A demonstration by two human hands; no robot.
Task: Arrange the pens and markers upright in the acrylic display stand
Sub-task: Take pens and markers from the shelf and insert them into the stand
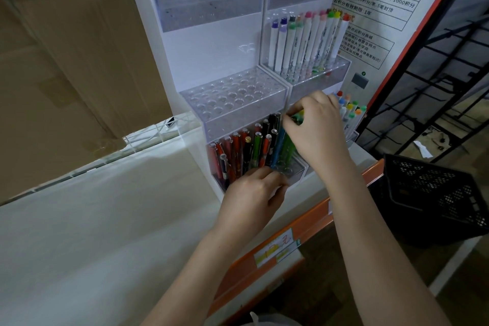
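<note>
A tiered acrylic display stand [211, 47] stands on a white shelf. Its lowest left tier holds several upright pens [248, 148] in orange, black, green and blue. White markers with coloured caps [304, 40] stand in the middle right tier, and more markers [349, 111] fill the lowest right tier. My right hand [317, 124] pinches the tops of green pens [297, 116] over the lowest left tier. My left hand [254, 193] rests against the front of that tier, fingers curled at the pens' lower ends. The middle left tier [232, 92] shows only bare holes.
A black mesh basket [434, 193] sits to the right, below shelf level. The shelf's orange front edge [291, 235] carries price labels. Cardboard boxes [66, 61] stand behind on the left, and a printed poster [383, 2] hangs behind on the right.
</note>
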